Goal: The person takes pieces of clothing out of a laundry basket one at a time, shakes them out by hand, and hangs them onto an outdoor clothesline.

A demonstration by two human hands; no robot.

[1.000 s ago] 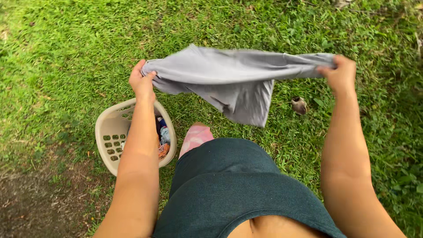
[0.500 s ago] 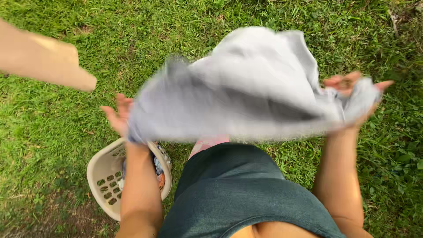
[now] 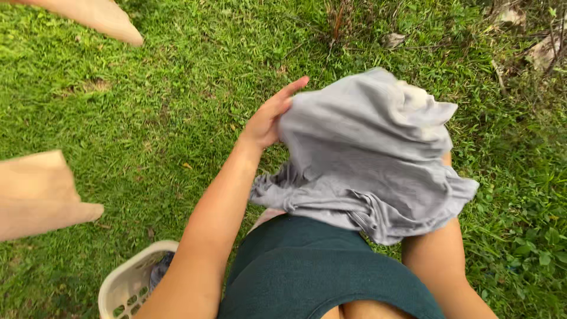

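Observation:
I hold a crumpled grey garment (image 3: 366, 153) up in front of me over the grass. My left hand (image 3: 269, 121) grips its left edge with the fingers stretched along the cloth. The garment drapes over my right hand and hides it; only my right forearm (image 3: 437, 266) shows, rising under the cloth. My dark green shorts (image 3: 313, 272) fill the bottom middle of the view.
A cream plastic laundry basket (image 3: 121, 289) with dark clothes inside stands on the grass (image 3: 165, 118) at the bottom left, by my left arm. Two blurred tan shapes hang at the left edge (image 3: 35, 192) and top left (image 3: 100, 18). Weeds and dry leaves (image 3: 531, 53) lie at the top right.
The garment was stretched wide between both hands, then flapped upward. Now my hands are close together and the cloth is bunched over the right one. The view has shifted, so the basket sits lower.

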